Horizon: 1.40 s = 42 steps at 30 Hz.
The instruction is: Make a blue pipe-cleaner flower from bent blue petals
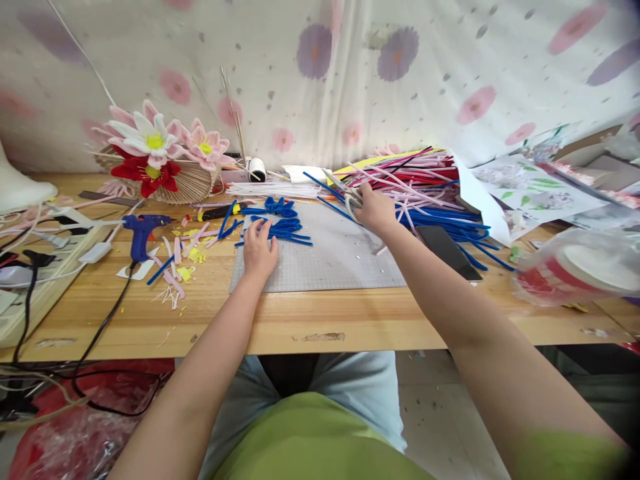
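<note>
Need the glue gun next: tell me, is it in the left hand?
No, the blue glue gun lies on the table, apart from the left hand, which rests on blue pipe cleaners.

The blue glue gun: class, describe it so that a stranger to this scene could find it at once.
Start at the wooden table and look left of the grey cutting mat, below the pipe-cleaner flowers. The glue gun stands there among pink and yellow scraps. Unlike the thin blue pipe cleaners by the left hand, it is chunky plastic trailing a black cord.
</note>
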{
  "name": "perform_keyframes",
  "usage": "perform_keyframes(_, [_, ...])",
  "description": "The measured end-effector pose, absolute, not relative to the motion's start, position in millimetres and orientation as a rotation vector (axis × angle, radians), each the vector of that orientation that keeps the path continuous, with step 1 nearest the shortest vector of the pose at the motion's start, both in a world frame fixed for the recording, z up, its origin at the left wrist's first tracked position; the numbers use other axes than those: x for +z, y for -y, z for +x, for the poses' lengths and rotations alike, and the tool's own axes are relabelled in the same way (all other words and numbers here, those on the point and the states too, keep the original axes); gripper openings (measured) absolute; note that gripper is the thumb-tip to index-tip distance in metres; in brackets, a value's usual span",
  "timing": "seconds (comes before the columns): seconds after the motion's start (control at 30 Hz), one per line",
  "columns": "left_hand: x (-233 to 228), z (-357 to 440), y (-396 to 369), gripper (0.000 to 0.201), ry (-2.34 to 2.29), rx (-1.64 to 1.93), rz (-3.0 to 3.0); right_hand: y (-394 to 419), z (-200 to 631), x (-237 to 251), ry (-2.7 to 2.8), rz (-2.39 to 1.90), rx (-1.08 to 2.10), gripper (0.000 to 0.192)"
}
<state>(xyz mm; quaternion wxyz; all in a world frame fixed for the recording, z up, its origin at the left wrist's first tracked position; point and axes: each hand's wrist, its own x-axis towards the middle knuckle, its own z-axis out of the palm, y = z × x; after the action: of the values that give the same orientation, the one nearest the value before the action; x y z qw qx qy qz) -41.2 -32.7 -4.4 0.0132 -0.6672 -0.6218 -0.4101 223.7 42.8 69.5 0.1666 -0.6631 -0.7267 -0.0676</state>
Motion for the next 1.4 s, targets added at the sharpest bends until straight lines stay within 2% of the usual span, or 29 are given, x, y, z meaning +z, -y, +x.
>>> perform_keyframes(0.23, [28, -28, 19, 0.050, 1.726, -1.211, -2.227, -24, 188, 84, 2.363, -1.560, 0.168, 0.026])
perform_keyframes(0.4, [31, -28, 13, 0.026, 1.841, -0.899, -2.437, -26, 191, 85, 2.288, -1.358, 0.542, 0.031])
perform_keyframes(0.53, [29, -26, 19, 0.027, 1.978, -0.875, -2.401, -28, 202, 84, 2.335, -1.500, 0.493, 0.026])
perform_keyframes(0.63, [31, -23, 25, 0.024, 2.062, -1.010, -2.385, -31, 207, 76, 2.293, -1.518, 0.507, 0.025])
perform_keyframes(0.83, [21, -4, 29, 0.017, 2.208, -1.405, -2.576, -42, 201, 63, 1.425, -1.157, 1.107, 0.034])
perform_keyframes(0.9, [17, 5, 27, 0.019, 2.376, -1.679, -2.591, -43, 196, 60, 1.216, -1.038, 1.268, 0.033])
perform_keyframes(1.0, [17, 17, 25, 0.023, 2.691, -2.306, -2.341, -37, 186, 56, 1.092, -0.961, 1.451, 0.032])
perform_keyframes(1.07, [21, 21, 26, 0.022, 2.837, -2.515, -2.265, -31, 178, 54, 1.108, -0.942, 1.521, 0.034])
perform_keyframes(1.2, [27, 23, 32, 0.015, 2.991, -2.562, -2.263, -24, 164, 52, 1.149, -0.904, 1.559, 0.037])
perform_keyframes(1.4, [26, 21, 34, 0.015, 2.936, -2.672, -2.148, -27, 151, 46, 1.122, -0.850, 1.578, 0.035])
